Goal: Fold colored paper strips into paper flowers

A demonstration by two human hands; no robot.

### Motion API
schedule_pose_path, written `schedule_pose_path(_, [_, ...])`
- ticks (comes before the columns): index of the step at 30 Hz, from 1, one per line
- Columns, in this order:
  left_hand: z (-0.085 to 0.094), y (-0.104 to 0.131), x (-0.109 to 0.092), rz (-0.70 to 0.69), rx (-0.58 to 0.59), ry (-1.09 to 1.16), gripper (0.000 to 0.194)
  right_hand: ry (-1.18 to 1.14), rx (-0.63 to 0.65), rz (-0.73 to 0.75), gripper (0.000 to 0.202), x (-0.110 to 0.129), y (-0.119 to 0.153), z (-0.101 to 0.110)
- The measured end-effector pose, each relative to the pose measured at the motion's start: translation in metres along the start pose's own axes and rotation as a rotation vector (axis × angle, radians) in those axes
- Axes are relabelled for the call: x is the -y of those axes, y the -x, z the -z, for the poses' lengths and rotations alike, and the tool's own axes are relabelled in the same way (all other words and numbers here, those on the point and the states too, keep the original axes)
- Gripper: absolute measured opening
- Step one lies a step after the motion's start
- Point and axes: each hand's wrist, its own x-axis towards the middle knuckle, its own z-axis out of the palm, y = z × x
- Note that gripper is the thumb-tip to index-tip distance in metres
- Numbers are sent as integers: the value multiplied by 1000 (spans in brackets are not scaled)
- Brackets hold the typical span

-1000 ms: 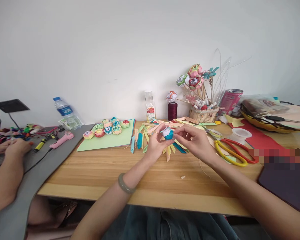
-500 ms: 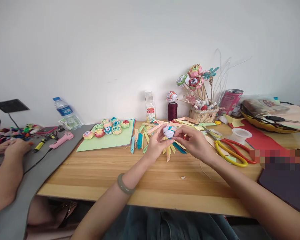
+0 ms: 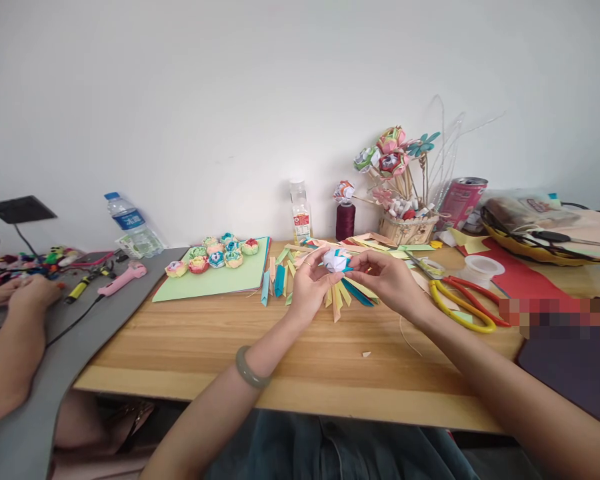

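Note:
A small white and blue folded-paper flower [image 3: 336,260] is held up between my two hands over the wooden table. My left hand [image 3: 310,283] has its fingers closed round the flower's left side. From the right, my right hand [image 3: 383,277] pinches the flower's blue edge. Behind and below them lie many folded paper strips [image 3: 337,297] in yellow, green, orange and blue. Several finished paper flowers [image 3: 216,260] sit on a light green sheet [image 3: 205,287] to the left.
Yellow-handled scissors [image 3: 463,313] and red-handled ones lie right of my hands. A flower basket [image 3: 407,230], thread spool [image 3: 345,221] and clear bottle [image 3: 301,213] stand by the wall. Another person's hands [image 3: 30,293] are at the far left, near a pink tool [image 3: 123,279].
The flower has turned between my fingers, so more of its white face shows. My right fingers have shifted slightly along its right side.

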Motion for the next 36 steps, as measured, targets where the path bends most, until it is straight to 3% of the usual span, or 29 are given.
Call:
schedule_pose_path(7, [-2, 3, -1, -24, -14, -42, 50, -51, 50, -102, 31, 0, 0, 0])
schedule_pose_path(13, [-3, 3, 0, 43, -48, -11, 52, 494, -115, 264, 18, 1, 8, -4])
schedule_pose_path(16, [-4, 3, 1, 67, -67, -9, 54, 585, -158, 349, 18, 1, 10, -6])
schedule_pose_path(19, [-3, 2, 1, 70, -83, -13, 54, 360, -92, 268, 19, 3, 8, -4])
schedule_pose_path(23, [-2, 1, 0, 71, -108, -4, 53, -103, 71, -58, 29, 3, 1, 1])
schedule_pose_path(26, [-2, 1, -1, 72, -106, -4, 54, -298, 120, -194, 34, -1, -2, 2])
schedule_pose_path(31, [-2, 1, 0, 63, -101, -10, 56, -377, 127, -253, 29, -7, -3, 0])
schedule_pose_path(36, [-1, 1, 3, 56, -92, -47, 52, -245, 142, -201, 33, -5, -4, -1])
